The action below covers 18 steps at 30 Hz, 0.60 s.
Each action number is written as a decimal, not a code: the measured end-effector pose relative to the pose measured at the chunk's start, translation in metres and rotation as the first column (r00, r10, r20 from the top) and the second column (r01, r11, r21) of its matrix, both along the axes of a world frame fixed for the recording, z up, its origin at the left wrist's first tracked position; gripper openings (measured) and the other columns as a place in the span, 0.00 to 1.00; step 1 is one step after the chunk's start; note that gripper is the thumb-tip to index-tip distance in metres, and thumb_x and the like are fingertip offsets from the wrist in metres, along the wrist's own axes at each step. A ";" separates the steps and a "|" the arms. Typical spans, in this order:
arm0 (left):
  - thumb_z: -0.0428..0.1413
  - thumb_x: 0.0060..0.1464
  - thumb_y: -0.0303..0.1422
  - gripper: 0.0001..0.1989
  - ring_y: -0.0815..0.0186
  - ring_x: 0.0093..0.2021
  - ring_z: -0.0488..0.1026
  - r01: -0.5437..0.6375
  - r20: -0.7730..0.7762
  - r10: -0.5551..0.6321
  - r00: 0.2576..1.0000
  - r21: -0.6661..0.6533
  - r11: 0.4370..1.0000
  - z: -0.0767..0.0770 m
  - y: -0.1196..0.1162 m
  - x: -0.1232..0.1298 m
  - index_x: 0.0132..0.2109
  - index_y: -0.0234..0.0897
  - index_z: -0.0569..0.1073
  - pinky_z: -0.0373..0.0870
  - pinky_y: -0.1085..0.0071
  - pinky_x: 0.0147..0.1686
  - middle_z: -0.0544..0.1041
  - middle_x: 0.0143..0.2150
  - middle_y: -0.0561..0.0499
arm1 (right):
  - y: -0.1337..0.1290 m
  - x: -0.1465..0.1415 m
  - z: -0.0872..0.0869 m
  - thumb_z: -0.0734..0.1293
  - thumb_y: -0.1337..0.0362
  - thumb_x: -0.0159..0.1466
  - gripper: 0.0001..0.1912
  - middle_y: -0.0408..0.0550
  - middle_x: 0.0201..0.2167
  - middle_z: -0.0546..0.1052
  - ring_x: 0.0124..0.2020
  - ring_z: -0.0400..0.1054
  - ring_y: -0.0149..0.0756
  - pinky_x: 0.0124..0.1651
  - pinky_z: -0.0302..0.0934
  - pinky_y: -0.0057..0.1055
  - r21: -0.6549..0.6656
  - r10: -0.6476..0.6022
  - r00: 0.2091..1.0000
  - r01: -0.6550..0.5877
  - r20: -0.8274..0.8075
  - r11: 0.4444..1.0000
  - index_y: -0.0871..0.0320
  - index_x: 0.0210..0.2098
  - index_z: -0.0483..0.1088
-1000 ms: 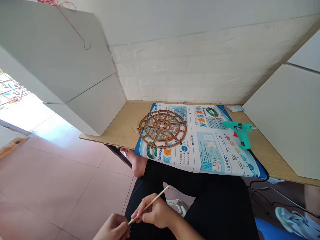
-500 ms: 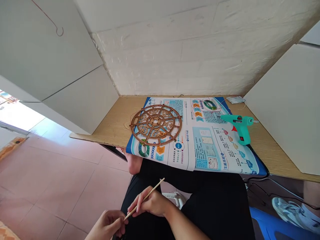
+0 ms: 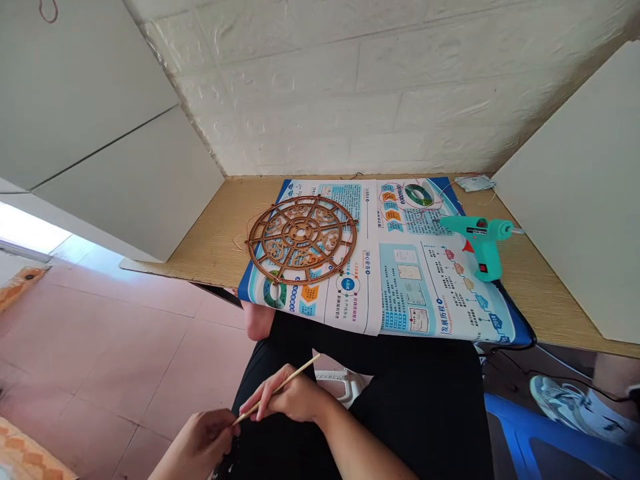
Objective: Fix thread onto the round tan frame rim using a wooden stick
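A wooden table [image 3: 220,233] fills the far half of the view, boxed in by white panels [image 3: 100,133] on the left and right and a white brick wall [image 3: 350,87] at the far side. Over most of it lies a printed poster [image 3: 400,280], its near edge overhanging the table edge toward the person's lap. On the left part of the poster sits a round brown fretwork disc [image 3: 301,238], flat, with loose threads trailing off its left rim. On the right part rests a teal glue gun [image 3: 480,240], nozzle pointing right, its black cord [image 3: 520,340] dropping off the near right corner of the table. A small crumpled wrapper [image 3: 473,183] lies at the far right corner

Near the bottom, well below table level and over the black trousers, both hands work on a thin wooden stick [image 3: 280,388]. The right hand [image 3: 293,400] has its fingers curled closed around the middle of the stick, which slants up to the right. The left hand [image 3: 200,443] pinches the stick's lower left end with thumb and fingertips closed on it; something dark shows just below that hand, too small to make out

Risks, as I judge them: the stick is slender, so bending force between the two grips could snap it or leave a splinter in a fingertip. If the glue gun is hot, its nozzle could drip on the poster, and a knee catching the hanging cord could drag the gun off the table. A tug on the overhanging poster edge could slide the disc off with it
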<state>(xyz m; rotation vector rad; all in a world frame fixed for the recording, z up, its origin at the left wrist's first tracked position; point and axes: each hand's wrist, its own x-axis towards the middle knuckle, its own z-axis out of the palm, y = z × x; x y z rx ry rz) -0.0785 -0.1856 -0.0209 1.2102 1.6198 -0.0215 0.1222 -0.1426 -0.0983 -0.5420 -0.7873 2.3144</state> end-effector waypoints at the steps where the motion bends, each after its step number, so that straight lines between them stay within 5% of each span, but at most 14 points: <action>1: 0.50 0.48 0.50 0.19 0.67 0.26 0.59 0.006 -0.008 -0.006 1.000 -0.001 1.000 0.001 0.000 0.000 0.30 0.37 0.70 0.54 0.71 0.29 0.62 0.23 0.56 | 0.000 0.000 0.000 0.83 0.58 0.47 0.13 0.54 0.39 0.85 0.44 0.80 0.47 0.55 0.71 0.46 0.001 0.002 1.000 -0.002 -0.005 1.000 0.60 0.24 0.81; 5: 0.51 0.51 0.52 0.22 0.66 0.27 0.63 0.037 -0.049 -0.036 0.998 0.013 0.999 0.005 -0.003 0.001 0.29 0.36 0.73 0.57 0.71 0.29 0.67 0.24 0.52 | -0.001 0.001 -0.003 0.83 0.57 0.49 0.15 0.52 0.38 0.84 0.43 0.80 0.45 0.55 0.71 0.48 0.006 0.012 1.000 -0.012 -0.026 1.000 0.61 0.25 0.80; 10: 0.49 0.57 0.58 0.29 0.65 0.29 0.63 0.063 -0.157 -0.041 0.987 0.140 0.988 0.012 -0.010 0.009 0.30 0.36 0.75 0.59 0.72 0.29 0.71 0.26 0.51 | -0.006 0.002 -0.012 0.76 0.60 0.65 0.11 0.47 0.40 0.82 0.44 0.79 0.37 0.55 0.73 0.45 0.047 0.033 0.999 -0.033 -0.011 0.998 0.62 0.34 0.77; 18: 0.45 0.62 0.47 0.23 0.66 0.26 0.63 0.227 -0.367 -0.125 0.922 0.250 0.941 0.020 -0.017 0.022 0.28 0.38 0.74 0.57 0.70 0.30 0.72 0.25 0.50 | -0.009 0.005 -0.011 0.72 0.57 0.69 0.13 0.50 0.46 0.81 0.48 0.77 0.40 0.55 0.72 0.46 0.139 0.101 0.991 -0.112 0.086 0.984 0.62 0.44 0.76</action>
